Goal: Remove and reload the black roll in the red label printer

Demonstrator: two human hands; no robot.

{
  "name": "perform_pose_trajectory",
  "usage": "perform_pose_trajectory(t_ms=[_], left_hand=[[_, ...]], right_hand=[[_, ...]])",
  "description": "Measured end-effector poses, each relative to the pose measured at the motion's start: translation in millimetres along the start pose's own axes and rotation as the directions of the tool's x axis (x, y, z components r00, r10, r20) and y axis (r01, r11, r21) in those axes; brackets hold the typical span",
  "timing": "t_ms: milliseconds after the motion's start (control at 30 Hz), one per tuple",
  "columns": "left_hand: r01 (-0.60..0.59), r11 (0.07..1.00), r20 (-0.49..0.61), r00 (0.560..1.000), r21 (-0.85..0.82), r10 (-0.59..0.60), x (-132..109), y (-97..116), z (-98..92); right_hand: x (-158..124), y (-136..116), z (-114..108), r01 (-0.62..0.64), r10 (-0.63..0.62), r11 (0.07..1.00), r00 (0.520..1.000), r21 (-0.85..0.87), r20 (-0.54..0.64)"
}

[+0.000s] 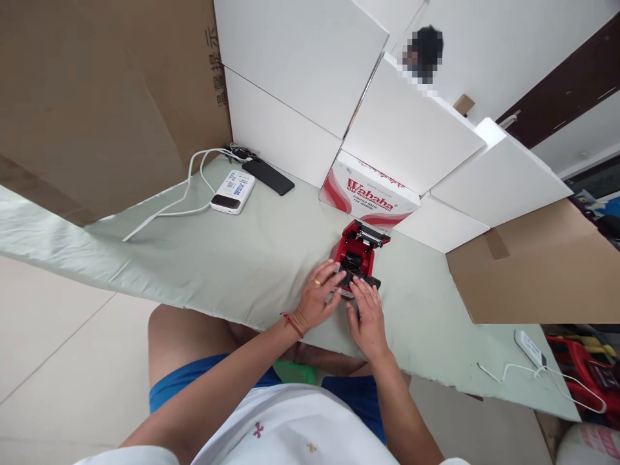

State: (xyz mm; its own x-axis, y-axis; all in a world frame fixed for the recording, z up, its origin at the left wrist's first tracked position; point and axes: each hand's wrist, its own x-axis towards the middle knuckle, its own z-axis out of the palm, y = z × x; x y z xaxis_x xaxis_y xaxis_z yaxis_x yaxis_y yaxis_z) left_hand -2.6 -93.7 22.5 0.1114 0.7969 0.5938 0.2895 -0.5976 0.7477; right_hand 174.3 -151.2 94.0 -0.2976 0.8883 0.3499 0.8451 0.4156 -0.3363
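On the pale green bench [232,258], a red-and-black device [357,255] is seemingly being adjusted, touched by the left hand [317,297], its grip unclear, and by flat, outspread fingers [361,290] of the right hand [369,318].

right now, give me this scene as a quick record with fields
surface: pale green cloth over a table
left hand: ring on one finger, fingertips on the near left of the red machine
right hand: fingertips on the machine's near end
behind machine: Wahaha box, white boxes
far left: power bank, black phone, white cable
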Motion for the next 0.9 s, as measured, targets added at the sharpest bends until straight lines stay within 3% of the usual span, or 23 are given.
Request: perform_pose_trajectory(t_ms=[100, 200, 333, 400, 500, 600, 733, 900], left_hand=[[-0.147, 0.989, 0.095, 0.985, 0.025, 0.144, -13.2, 0.6, 3.5], [-0.124, 0.992, 0.120, 0.985, 0.014, 0.122, -17.7, -6.5, 7.5], [-0.089, 0.996, 0.119, 0.989, 0.012, 0.087, -18.6, -9.9, 9.8], [-0.092, 0.995, 0.102, 0.991, 0.029, 0.089, -19.7, -9.5, 10.3], [-0.096, 0.993, 0.090, 0.992, 0.066, 0.090, -22.1, -9.6, 11.0], [-0.109, 0.989, 0.084, 0.991, 0.098, 0.101, -23.9, -10.2, 11.6], [-0.116, 0.989, 0.072, 0.991, 0.095, 0.109, -24.2, -8.9, 11.5], [-0.125, 0.983, 0.066, 0.991, 0.135, 0.117, -24.0, -6.3, 11.3]], right_hand=[[-0.3, -2.6, -4.0, -0.028, 0.027, 0.997, 0.999, 0.065, 0.019], [10.3, 3.4, -18.6, -0.076, 0.082, 0.985, 0.996, 0.153, -0.039], [52.4, 27.6, -43.0, -0.149, 0.169, 0.984, 0.952, 0.096, -0.254], [81.3, 43.7, -48.5, -0.156, 0.158, 0.987, 0.940, 0.031, -0.302], [120.6, 65.0, -45.4, -0.163, 0.157, 0.987, 0.955, -0.004, -0.253], [141.0, 74.7, -38.4, -0.155, 0.153, 0.988, 0.980, -0.008, -0.129], [132.2, 67.4, -39.8, -0.123, 0.121, 0.992, 0.991, -0.032, -0.064], [92.1, 42.4, -42.2, -0.140, 0.144, 0.987, 0.989, -0.079, 0.037]])
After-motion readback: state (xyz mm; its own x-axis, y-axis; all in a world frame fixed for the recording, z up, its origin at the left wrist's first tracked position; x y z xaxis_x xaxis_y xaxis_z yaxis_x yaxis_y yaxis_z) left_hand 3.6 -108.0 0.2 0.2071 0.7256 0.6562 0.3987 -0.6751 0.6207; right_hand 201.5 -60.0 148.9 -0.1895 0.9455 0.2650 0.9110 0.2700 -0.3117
